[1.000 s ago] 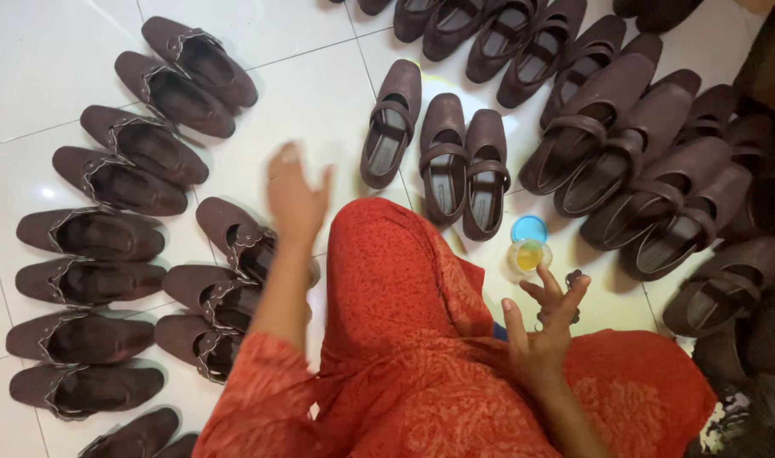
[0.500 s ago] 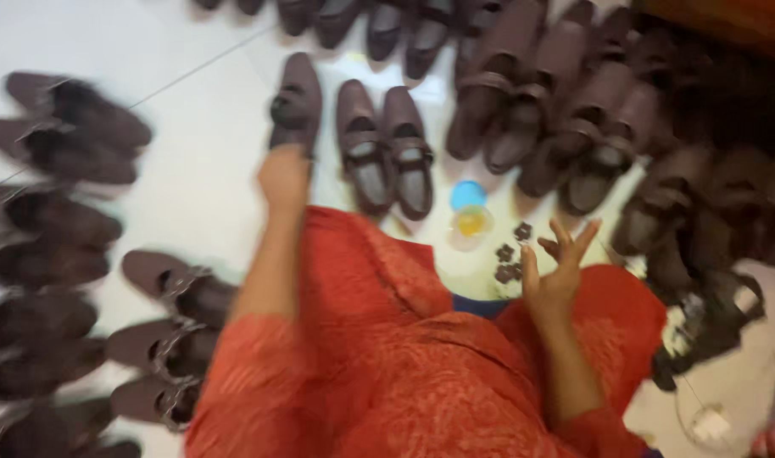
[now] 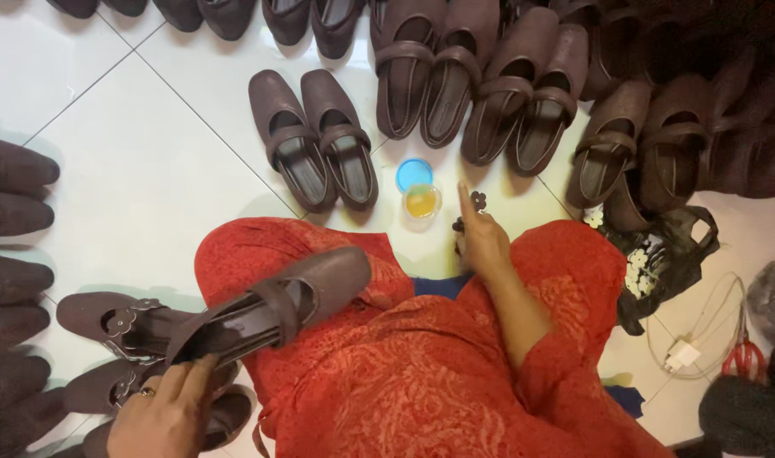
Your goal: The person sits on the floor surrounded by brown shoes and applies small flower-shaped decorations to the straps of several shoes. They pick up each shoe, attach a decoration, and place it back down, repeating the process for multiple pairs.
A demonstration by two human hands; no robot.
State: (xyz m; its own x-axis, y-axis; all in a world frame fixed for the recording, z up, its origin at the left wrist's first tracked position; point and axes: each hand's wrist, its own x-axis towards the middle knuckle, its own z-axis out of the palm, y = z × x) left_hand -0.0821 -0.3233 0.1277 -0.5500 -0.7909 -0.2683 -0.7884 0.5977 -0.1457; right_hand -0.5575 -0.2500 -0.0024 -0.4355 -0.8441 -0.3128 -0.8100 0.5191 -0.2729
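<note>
My left hand (image 3: pixel 169 413) grips the heel end of a dark brown strap shoe (image 3: pixel 273 308) and holds it across my red-clothed lap (image 3: pixel 387 356), toe pointing right. My right hand (image 3: pixel 481 237) rests at my knee on the white tile floor (image 3: pixel 133 170), index finger stretched toward a small dark flower-shaped ornament (image 3: pixel 477 202). Just left of it sit a small open jar of yellowish liquid (image 3: pixel 422 202) and its blue lid (image 3: pixel 414 175). Whether the fingers touch the ornament I cannot tell.
Brown strap shoes ring me: a pair (image 3: pixel 315 136) straight ahead, rows at the top (image 3: pixel 489 76), more at the left edge (image 3: pixel 14 220). A black bag of white ornaments (image 3: pixel 659 254) lies right, beside a white charger cable (image 3: pixel 684 348) and red-handled scissors (image 3: pixel 748 356).
My left hand reached out to the shoes ahead, took one and brought it back onto my lap. My right hand dropped from open in the air down to the floor by the ornament.
</note>
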